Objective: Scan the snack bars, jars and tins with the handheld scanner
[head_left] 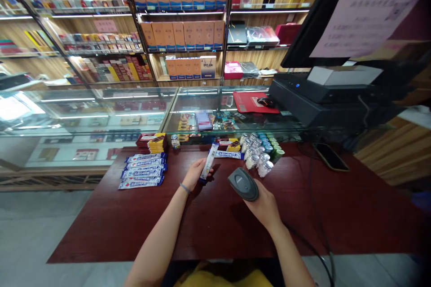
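My left hand (195, 174) is closed around a slim blue-and-white snack packet (210, 159), tilted upright with a barcode patch toward me. In my right hand (266, 202) is a dark grey barcode scanner (243, 184), its head pointing toward the packet and apart from it. Another blue-and-white packet (230, 155) lies flat just behind, beside a yellow-and-brown box (232, 144). A pile of similar packets (143, 171) rests at the left of the dark red table (208, 224). Several small jars with silvery lids (257, 150) and green-and-blue ones stand to the right.
Red and yellow boxes (152, 142) and a single small jar (174, 141) stand at the table's back edge. A phone (330, 157) and black cables (313, 197) lie at right. Behind are a glass display counter (134, 98), a red mouse mat (251, 102) and a monitor (313, 22).
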### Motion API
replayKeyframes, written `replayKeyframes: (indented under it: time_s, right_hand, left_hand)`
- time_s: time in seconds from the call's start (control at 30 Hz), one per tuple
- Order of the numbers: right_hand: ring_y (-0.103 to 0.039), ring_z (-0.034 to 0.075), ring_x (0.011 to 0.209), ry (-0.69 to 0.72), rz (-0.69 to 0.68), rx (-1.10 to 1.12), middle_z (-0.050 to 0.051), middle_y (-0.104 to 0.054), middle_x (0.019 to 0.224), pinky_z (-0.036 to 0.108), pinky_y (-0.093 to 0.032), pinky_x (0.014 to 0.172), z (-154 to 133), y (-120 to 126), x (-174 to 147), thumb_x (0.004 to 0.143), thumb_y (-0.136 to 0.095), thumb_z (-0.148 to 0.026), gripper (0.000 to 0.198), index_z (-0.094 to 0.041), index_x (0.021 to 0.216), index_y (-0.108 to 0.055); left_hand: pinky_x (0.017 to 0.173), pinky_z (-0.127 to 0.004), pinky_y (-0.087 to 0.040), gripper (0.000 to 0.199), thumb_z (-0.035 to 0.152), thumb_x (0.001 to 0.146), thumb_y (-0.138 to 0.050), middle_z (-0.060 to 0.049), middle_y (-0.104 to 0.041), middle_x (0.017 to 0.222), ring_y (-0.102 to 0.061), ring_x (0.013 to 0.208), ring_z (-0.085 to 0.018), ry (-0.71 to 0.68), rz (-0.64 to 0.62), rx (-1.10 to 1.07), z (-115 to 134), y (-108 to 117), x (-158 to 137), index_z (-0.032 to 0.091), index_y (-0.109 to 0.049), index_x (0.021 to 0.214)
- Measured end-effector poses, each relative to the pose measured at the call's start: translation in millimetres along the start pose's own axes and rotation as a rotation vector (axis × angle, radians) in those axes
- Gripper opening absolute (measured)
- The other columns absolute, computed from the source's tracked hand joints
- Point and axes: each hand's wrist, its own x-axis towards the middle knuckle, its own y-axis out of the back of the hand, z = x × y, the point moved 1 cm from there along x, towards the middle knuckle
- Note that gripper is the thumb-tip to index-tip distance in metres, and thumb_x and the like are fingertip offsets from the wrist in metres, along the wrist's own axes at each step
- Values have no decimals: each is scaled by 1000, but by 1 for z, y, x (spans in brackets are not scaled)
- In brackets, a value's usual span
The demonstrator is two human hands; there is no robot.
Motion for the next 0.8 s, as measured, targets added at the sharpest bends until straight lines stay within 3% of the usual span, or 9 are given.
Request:
replayKeyframes:
  time_s: [0.2,0.37,0.47,0.6,0.8]
  right_hand:
    - [-68,24,93,15,-39,-26,6,-69,101,30,-51,74,0,-9,3,82,-56,-31,24,-24,104,-56]
    - [-69,24,95,60,-20,-45,7,-70,106,30,-52,74,-5,-21,8,82,-56,-37,29,-23,108,-57]
    - [-70,24,94,88,-19,-60,6,-70,107,30,-52,72,-8,-29,13,82,-56,-36,32,-23,111,-57]
    - [-70,26,92,122,-2,-85,7,-70,108,31,-53,70,-14,-41,19,81,-56,-35,33,-23,111,-57]
    - [-70,25,89,157,-33,-85,5,-70,100,30,-52,67,-29,-58,26,83,-56,-35,27,-24,107,-56]
  left_hand:
    - [69,-29,-57,49,47,78,-71,-11,-71,97,-69,80,-19,-80,21,-11,20,0,4,14,-62,114]
    - [83,-32,-54,35,36,84,-64,-8,-72,103,-68,92,-20,-380,184,456,67,24,-8,18,-64,114]
    - [97,-36,-49,31,29,86,-62,-7,-69,116,-64,106,-21,-578,244,839,92,54,-32,21,-65,116]
    - [98,-39,-48,29,27,91,-56,-7,-68,116,-61,110,-22,-710,262,1191,110,107,-65,22,-62,119]
    - [95,-38,-49,28,21,92,-52,-8,-66,115,-61,108,-23,-691,351,1488,120,182,-85,21,-61,118]
